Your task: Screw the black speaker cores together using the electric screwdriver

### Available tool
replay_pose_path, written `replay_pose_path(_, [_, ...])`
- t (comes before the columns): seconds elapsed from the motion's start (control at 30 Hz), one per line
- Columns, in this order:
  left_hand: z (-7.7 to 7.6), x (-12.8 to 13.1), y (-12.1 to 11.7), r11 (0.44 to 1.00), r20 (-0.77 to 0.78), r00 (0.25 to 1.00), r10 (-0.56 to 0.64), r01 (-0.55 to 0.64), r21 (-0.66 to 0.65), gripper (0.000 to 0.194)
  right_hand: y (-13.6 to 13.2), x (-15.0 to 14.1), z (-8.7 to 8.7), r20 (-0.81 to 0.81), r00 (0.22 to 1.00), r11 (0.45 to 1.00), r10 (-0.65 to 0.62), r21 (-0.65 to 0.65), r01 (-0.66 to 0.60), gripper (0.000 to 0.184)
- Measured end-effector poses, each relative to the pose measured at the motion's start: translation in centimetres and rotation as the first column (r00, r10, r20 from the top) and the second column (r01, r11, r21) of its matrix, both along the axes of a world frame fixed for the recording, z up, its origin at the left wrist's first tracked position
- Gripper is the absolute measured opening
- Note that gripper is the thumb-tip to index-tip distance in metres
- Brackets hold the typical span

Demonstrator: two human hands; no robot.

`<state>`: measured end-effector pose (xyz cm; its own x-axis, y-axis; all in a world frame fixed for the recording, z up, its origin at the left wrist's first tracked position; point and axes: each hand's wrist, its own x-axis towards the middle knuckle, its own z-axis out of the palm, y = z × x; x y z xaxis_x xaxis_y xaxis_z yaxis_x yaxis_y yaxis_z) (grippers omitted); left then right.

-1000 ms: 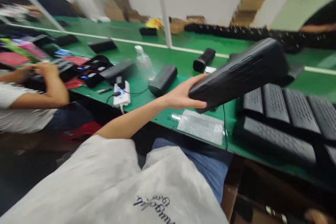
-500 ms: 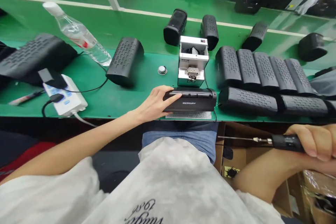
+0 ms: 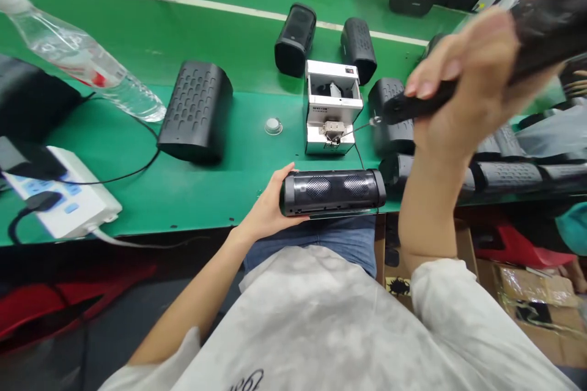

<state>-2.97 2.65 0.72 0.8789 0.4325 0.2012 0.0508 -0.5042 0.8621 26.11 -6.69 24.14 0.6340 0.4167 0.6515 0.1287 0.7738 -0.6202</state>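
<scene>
My left hand cups the left end of a black cylindrical speaker, which lies along the front edge of the green workbench with its two round grilles showing. My right hand is raised above the bench, gripping a long black electric screwdriver. Its thin metal bit stretches left to the outlet of a silver-and-white screw feeder, just behind the speaker. My right hand and forearm hide part of the speakers lined up on the right.
Several black speakers stand on the bench around the feeder, with more in rows at right. A plastic water bottle lies at upper left, beside a white power strip with cables. A small round metal disc sits left of the feeder.
My right hand has risen from low at the right to above the bench, with the screwdriver. The speaker has rolled so its grilles, not its label, face me. The view has tilted slightly.
</scene>
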Motion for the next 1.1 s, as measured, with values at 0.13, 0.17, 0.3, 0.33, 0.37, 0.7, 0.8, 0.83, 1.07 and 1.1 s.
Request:
replay_pose_path(0.13, [-0.2, 0.4, -0.2, 1.0, 0.022, 1.0, -0.018, 0.019, -0.018, 0.139, 3.8, 0.3, -1.7, 0.453, 0.876, 0.982, -0.166, -0.005, 0.189, 0.021])
replay_pose_path(0.17, [-0.3, 0.4, -0.3, 1.0, 0.023, 0.999, -0.022, 0.022, -0.017, 0.14, 4.1, 0.2, -2.0, 0.439, 0.882, 0.977, -0.17, -0.04, 0.208, 0.018])
replay_pose_path(0.3, [0.0, 0.3, -0.3, 0.999, 0.017, 0.999, -0.035, 0.035, -0.024, 0.137, 5.0, -0.5, -2.6, 0.38, 0.898, 0.961, -0.222, -0.072, 0.268, 0.015])
replay_pose_path(0.33, [0.1, 0.4, -0.3, 0.999, 0.015, 0.999, -0.037, 0.037, -0.027, 0.136, 5.3, -0.6, -2.7, 0.371, 0.899, 0.951, -0.233, -0.108, 0.291, 0.017])
replay_pose_path(0.37, [0.2, 0.4, -0.3, 0.999, 0.016, 0.999, -0.039, 0.039, -0.03, 0.135, 5.5, -0.4, -2.9, 0.358, 0.898, 0.937, -0.255, -0.136, 0.321, 0.02])
replay_pose_path(0.7, [0.0, 0.7, -0.3, 0.999, 0.088, 0.995, -0.047, 0.049, -0.023, 0.135, 5.0, 0.2, -2.7, 0.45, 0.846, 0.881, -0.285, -0.225, 0.416, 0.026])
replay_pose_path(0.8, [-0.3, 0.7, -0.3, 0.999, 0.097, 0.994, -0.047, 0.049, -0.019, 0.138, 5.1, -0.7, -2.3, 0.515, 0.787, 0.883, -0.339, -0.115, 0.455, 0.027])
replay_pose_path(0.83, [-0.4, 0.7, -0.3, 0.999, 0.097, 0.994, -0.044, 0.046, -0.02, 0.138, 5.4, -0.6, -2.4, 0.518, 0.789, 0.894, -0.331, -0.097, 0.439, 0.028])
replay_pose_path(1.07, [-0.7, 0.9, -0.4, 0.999, 0.125, 0.991, -0.038, 0.039, -0.007, 0.139, 7.0, 1.8, -3.9, 0.499, 0.824, 0.918, -0.269, -0.126, 0.376, 0.026])
replay_pose_path(1.1, [-0.8, 0.9, -0.5, 0.999, 0.131, 0.991, -0.034, 0.035, -0.006, 0.139, 7.0, 1.7, -4.0, 0.487, 0.828, 0.914, -0.277, -0.131, 0.383, 0.023])
